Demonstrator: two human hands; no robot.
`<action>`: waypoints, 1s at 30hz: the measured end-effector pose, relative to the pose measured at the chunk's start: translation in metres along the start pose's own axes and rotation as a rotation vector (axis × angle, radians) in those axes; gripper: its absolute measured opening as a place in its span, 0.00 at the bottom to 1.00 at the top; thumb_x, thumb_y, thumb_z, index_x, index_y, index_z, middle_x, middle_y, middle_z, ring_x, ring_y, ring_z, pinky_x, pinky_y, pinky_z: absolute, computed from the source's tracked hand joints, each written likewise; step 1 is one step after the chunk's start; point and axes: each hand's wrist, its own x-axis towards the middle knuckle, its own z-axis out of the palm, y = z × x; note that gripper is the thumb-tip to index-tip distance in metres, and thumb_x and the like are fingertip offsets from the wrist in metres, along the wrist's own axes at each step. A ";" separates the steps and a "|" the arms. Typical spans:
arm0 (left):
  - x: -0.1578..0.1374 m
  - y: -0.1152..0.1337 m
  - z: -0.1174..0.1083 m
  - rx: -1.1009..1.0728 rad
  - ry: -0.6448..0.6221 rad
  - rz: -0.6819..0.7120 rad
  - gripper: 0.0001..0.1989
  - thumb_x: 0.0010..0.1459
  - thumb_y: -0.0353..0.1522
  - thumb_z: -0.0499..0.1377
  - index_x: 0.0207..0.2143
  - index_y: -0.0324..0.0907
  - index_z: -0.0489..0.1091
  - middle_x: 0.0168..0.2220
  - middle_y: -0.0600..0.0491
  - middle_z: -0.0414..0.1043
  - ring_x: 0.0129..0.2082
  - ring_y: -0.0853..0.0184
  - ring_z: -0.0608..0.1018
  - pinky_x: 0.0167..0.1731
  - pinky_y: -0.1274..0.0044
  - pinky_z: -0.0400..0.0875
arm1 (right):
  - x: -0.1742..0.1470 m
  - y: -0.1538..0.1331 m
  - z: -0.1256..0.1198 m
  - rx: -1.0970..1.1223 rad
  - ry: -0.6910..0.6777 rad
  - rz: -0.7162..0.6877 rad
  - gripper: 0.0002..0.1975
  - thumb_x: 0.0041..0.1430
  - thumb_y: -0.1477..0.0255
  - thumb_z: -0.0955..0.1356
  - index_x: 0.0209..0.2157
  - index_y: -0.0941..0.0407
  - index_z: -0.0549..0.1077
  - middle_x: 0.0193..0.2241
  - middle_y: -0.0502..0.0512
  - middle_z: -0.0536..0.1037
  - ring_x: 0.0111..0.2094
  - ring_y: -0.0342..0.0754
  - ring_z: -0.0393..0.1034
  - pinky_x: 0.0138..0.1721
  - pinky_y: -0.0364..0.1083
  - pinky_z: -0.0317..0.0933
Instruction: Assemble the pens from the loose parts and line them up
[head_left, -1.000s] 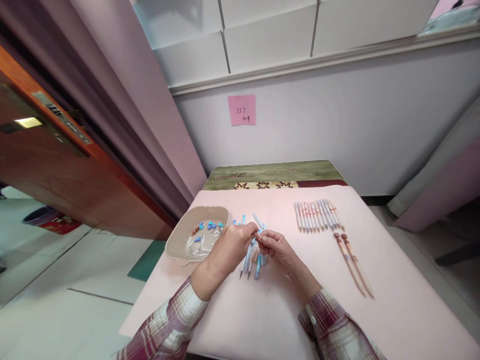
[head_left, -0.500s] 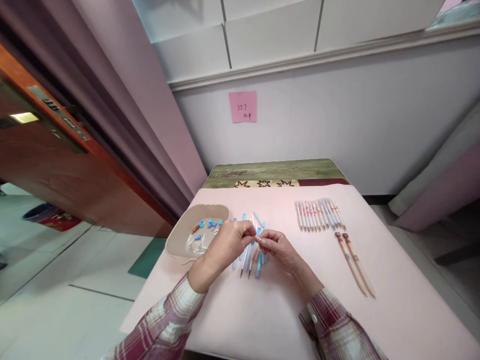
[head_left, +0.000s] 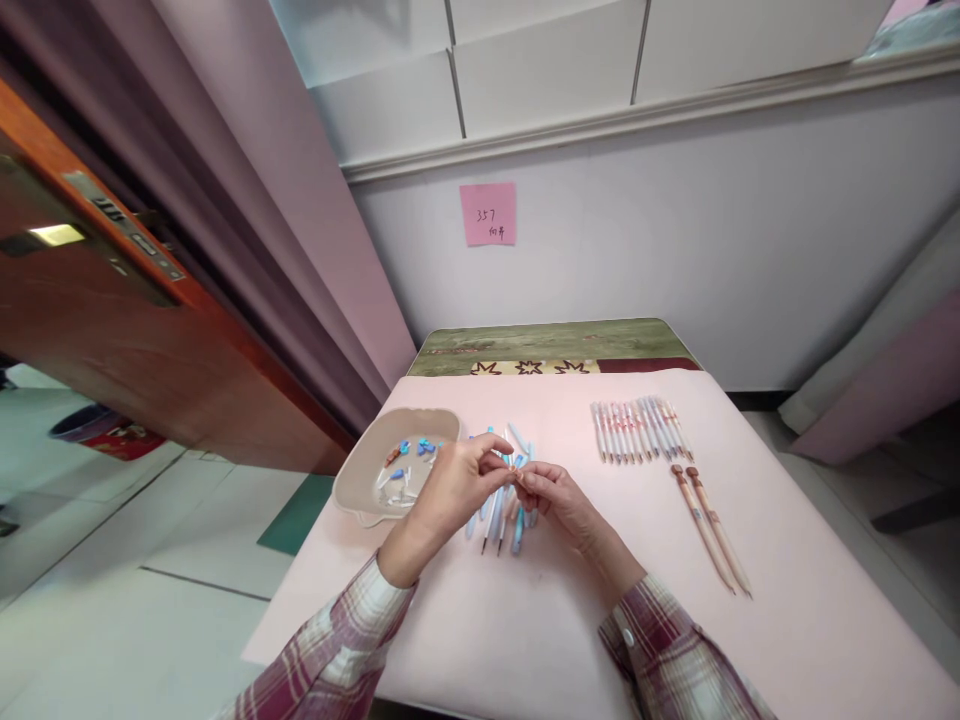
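Observation:
My left hand (head_left: pixel 459 487) and my right hand (head_left: pixel 561 503) meet above a loose pile of pen parts. Both are closed in a pinch around something small and pale brown at the fingertips, too small and covered to name. Beneath them lie blue and white pen barrels (head_left: pixel 517 535) and thin refills with dark tips (head_left: pixel 487 530), partly hidden by my fingers. Left of my left hand stands a beige plastic basin (head_left: pixel 352 480), holding small blue pieces (head_left: pixel 425 447), brown pieces (head_left: pixel 392 457) and clear or white bits (head_left: pixel 401 497).
On the right, a row of slim pens (head_left: pixel 637 430) lies side by side, with two peach pens with brown tops (head_left: pixel 709 530) nearer me. A pink cloth (head_left: pixel 570 640) covers the table against the wall. A wooden door (head_left: pixel 187 370) and curtain are at the left.
My hands stay together over the pile. The fingers of my left hand have shifted and lifted slightly around the small piece. The pens and basin keep their places on the table.

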 end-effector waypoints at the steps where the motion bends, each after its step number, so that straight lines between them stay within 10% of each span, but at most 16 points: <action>1: -0.001 -0.004 0.005 -0.081 0.042 -0.015 0.11 0.49 0.33 0.64 0.37 0.41 0.73 0.29 0.52 0.79 0.29 0.66 0.79 0.31 0.77 0.70 | 0.000 0.000 0.001 0.018 -0.002 -0.008 0.14 0.51 0.59 0.73 0.27 0.57 0.76 0.20 0.48 0.68 0.22 0.41 0.60 0.25 0.41 0.55; 11: -0.012 -0.026 0.040 -0.709 0.282 -0.135 0.12 0.49 0.37 0.66 0.30 0.38 0.71 0.26 0.51 0.77 0.31 0.66 0.78 0.40 0.73 0.71 | 0.000 -0.002 0.000 -0.089 0.066 -0.086 0.20 0.57 0.53 0.67 0.31 0.58 0.77 0.26 0.53 0.73 0.26 0.44 0.65 0.31 0.44 0.60; 20: -0.013 -0.034 0.041 -0.357 0.428 0.007 0.09 0.53 0.37 0.64 0.31 0.40 0.72 0.29 0.52 0.77 0.34 0.64 0.78 0.42 0.73 0.69 | -0.008 -0.017 0.004 -0.340 0.146 -0.287 0.15 0.54 0.63 0.71 0.19 0.55 0.70 0.49 0.59 0.72 0.56 0.57 0.60 0.50 0.50 0.56; 30: -0.013 -0.034 0.042 -0.328 0.432 0.017 0.08 0.53 0.36 0.63 0.30 0.40 0.72 0.29 0.52 0.77 0.34 0.65 0.78 0.41 0.74 0.69 | -0.008 -0.014 0.006 -0.283 0.066 -0.187 0.17 0.54 0.61 0.71 0.20 0.56 0.69 0.49 0.60 0.74 0.46 0.53 0.67 0.35 0.45 0.59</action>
